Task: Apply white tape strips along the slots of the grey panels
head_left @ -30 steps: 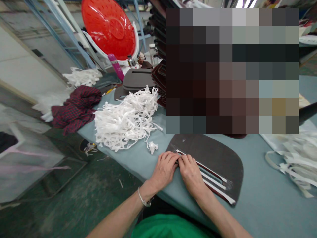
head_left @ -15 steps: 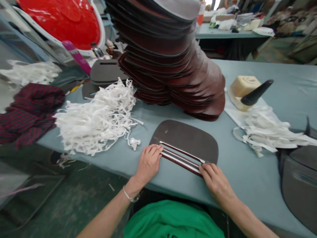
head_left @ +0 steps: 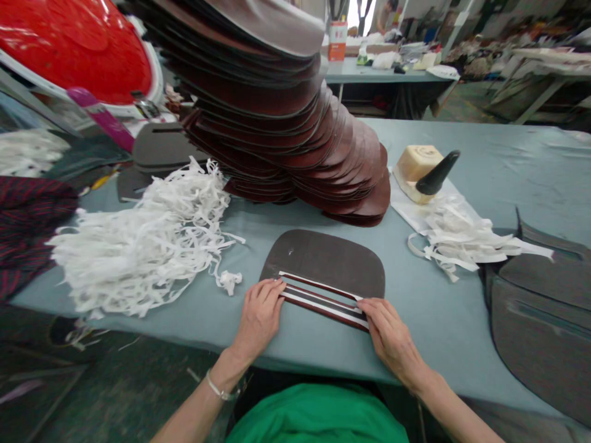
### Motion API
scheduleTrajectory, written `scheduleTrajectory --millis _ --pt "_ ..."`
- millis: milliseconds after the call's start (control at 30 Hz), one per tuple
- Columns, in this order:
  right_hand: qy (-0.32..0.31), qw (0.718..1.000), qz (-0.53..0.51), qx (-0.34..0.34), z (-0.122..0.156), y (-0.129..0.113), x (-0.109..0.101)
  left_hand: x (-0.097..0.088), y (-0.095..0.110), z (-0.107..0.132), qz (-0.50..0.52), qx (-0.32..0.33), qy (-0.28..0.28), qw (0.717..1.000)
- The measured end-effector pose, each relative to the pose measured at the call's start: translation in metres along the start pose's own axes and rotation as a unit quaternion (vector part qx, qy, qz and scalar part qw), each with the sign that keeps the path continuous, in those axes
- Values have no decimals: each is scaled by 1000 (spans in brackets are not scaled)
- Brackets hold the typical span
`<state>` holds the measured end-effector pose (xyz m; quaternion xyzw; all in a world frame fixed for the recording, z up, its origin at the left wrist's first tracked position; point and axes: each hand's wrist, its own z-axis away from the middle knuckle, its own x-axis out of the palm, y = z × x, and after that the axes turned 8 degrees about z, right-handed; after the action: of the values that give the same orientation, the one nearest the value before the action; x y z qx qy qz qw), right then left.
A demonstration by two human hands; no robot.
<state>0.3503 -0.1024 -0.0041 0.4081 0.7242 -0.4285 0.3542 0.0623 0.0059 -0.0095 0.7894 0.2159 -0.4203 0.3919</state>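
Right on the dark rounded panel (head_left: 323, 258), you have white strips (head_left: 323, 301) already lying along its slits, your left hand (head_left: 258, 317) and right hand (head_left: 392, 335) spread flat at either end, fingers (head_left: 272, 288) open and pressing down, gripping nothing. Behind that panel rises a tall leaning stack of maroon panels (head_left: 295, 129), with a heap of white strips (head_left: 138, 246) off to its left, a smaller tangle of strips (head_left: 455, 243) and a dark slotted panel (head_left: 540, 314) to its right. Beyond it, past the grey-blue cloth-covered table (head_left: 462, 154), you can see another workbench (head_left: 383, 74) in a cluttered workshop.
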Motion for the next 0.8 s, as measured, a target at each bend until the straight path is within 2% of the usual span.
scheduleTrajectory --millis 100,200,300,400,500,633,800 --pt "1 1000 8 30 -3 -2 3 -1 2 0 -6 -2 3 1000" --pt "-7 999 -3 52 -5 -4 4 0 15 -3 -15 -12 16 1000" --pt "-16 998 -19 58 -4 -4 5 7 46 -11 25 1 -1 1000" --pt "-19 998 -26 59 -4 -4 6 23 85 -17 80 41 -62 994" --pt "-14 998 -28 54 -5 -4 5 42 112 -14 57 80 -103 990" --pt "-37 999 -20 27 -7 -5 -2 59 119 -3 -51 128 -102 985" --pt "-47 999 -5 11 -4 -5 -5 62 115 -1 -93 147 -101 980"
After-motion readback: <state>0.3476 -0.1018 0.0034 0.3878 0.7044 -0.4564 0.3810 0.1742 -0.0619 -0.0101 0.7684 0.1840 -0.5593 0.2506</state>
